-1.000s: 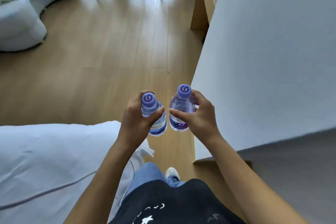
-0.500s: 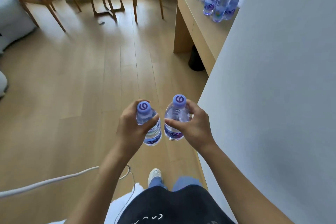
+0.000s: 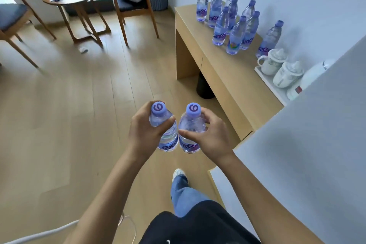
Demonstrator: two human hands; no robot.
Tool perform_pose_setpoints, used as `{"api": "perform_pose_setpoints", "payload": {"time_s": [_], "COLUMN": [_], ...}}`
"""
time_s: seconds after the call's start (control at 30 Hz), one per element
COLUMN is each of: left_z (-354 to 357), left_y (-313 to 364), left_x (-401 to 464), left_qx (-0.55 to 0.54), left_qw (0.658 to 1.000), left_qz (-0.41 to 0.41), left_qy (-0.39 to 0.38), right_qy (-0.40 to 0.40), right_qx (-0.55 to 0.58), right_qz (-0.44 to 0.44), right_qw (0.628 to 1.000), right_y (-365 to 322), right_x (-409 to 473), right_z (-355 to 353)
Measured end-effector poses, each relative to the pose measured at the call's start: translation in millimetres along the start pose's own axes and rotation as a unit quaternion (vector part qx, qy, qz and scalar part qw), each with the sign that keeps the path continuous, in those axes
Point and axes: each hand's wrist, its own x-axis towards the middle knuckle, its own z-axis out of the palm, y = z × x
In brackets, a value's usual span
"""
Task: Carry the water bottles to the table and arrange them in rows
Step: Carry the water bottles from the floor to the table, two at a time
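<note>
While the left hand (image 3: 145, 127) and right hand (image 3: 213, 133) each grip a water bottle (image 3: 165, 130), careless placement could topple the crowded bottles on the desk (image 3: 223, 77).

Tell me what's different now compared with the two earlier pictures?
The person has walked forward, so the view has swung up: the bed has gone from sight, and the wooden table with its standing bottles has come into view, nearer now. Nothing was taken up or let go: the left hand still grips its bottle and the right hand grips the other bottle, side by side.
</note>
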Motion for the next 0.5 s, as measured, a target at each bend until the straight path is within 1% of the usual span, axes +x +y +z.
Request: {"api": "perform_pose_setpoints", "payload": {"time_s": [0.1, 0.23, 0.33, 0.5], "left_z": [10.4, 21.3, 30.3, 51.1], "left_y": [-12.5, -24.7, -34.7, -61.6], "left_x": [70.5, 161.9, 216.2, 310.0], "left_qx": [0.005, -0.003, -0.012, -0.049], "left_qw": [1.0, 1.0, 1.0, 0.995], "left_qz": [-0.002, 0.002, 0.003, -0.007], "left_qy": [-0.017, -0.017, -0.029, -0.088], "right_qy": [0.008, 0.037, 0.063, 0.099], "right_qx": [-0.002, 0.006, 0.008, 0.004], "right_qz": [0.005, 0.003, 0.013, 0.047], "right_qw": [1.0, 0.999, 0.998, 0.994], "right_y": [-2.1, -10.2, -10.9, -5.9], "right_x": [69.8, 161.4, 214.7, 299.0], "right_z": [5.1, 6.4, 9.3, 17.9]}}
